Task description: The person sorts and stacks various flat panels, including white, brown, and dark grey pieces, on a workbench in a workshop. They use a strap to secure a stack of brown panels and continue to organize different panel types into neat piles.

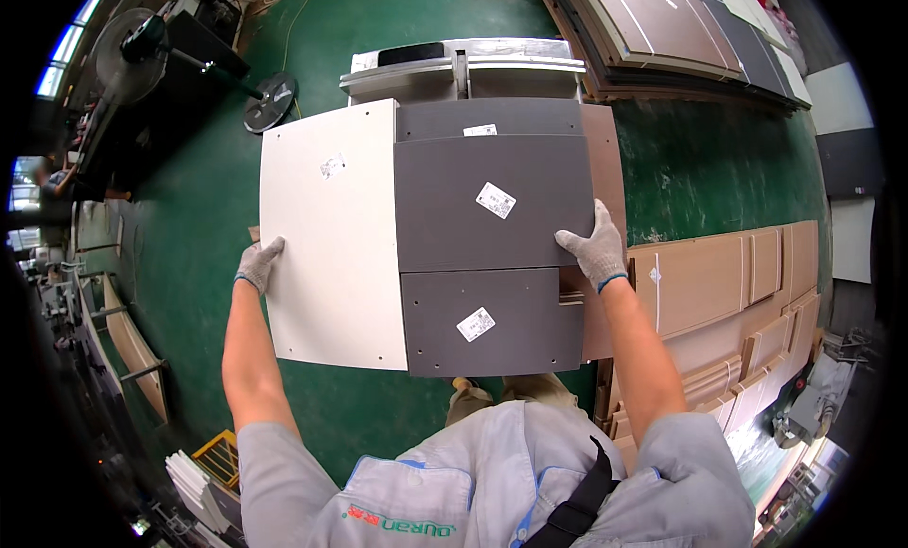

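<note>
A white panel (331,245) with small holes and a label lies flat on the left of a stack. My gloved left hand (258,262) grips its left edge, thumb on top, its other fingers largely hidden. To the right lies a dark grey panel (445,208) with a tilted label. My gloved right hand (598,247) holds that panel at its lower right edge, thumb over the top face and forefinger stretched along the side. A second dark grey panel (492,345) lies nearer my body, and another grey panel (426,120) shows behind. Brown board (605,160) sticks out at the right.
Behind the stack stands a pale metal-edged frame (515,66). Piled boards (662,23) lie far right, with brown panels (700,274) stacked at the right. A black round stand base (271,102) is on the green floor, far left. Another person (64,179) is at the left rim.
</note>
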Demonstrator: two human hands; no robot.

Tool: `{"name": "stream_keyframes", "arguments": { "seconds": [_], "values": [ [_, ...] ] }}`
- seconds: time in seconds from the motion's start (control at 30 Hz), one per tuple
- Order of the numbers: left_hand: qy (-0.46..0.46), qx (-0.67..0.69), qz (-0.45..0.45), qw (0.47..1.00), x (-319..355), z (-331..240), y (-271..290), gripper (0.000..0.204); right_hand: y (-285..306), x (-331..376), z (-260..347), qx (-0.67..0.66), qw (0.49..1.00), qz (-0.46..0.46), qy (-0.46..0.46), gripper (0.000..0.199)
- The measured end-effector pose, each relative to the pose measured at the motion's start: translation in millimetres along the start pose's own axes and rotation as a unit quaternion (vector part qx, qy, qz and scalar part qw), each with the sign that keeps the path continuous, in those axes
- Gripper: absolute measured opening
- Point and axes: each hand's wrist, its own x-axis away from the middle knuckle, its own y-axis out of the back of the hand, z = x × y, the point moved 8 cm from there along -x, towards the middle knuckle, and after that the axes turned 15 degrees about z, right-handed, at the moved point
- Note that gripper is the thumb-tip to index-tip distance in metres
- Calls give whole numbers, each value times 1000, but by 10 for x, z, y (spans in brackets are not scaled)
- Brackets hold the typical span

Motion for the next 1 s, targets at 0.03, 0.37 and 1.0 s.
{"name": "stream_keyframes", "arguments": {
  "seconds": [0.03, 0.37, 1.0],
  "values": [
    [4, 1, 5, 1000, -3, 41, 20, 46, -25, -12, -7, -4, 1000, -6, 0, 100],
    [-54, -126, -61, 989, 59, -23, -63, 47, -101, 113, -58, -40, 999, -5, -6, 96],
    [264, -20, -170, 949, 6452, 6044, -2995, 68, -3943, 3924, 420, 368, 725, 142, 564, 94]
  ]
}}
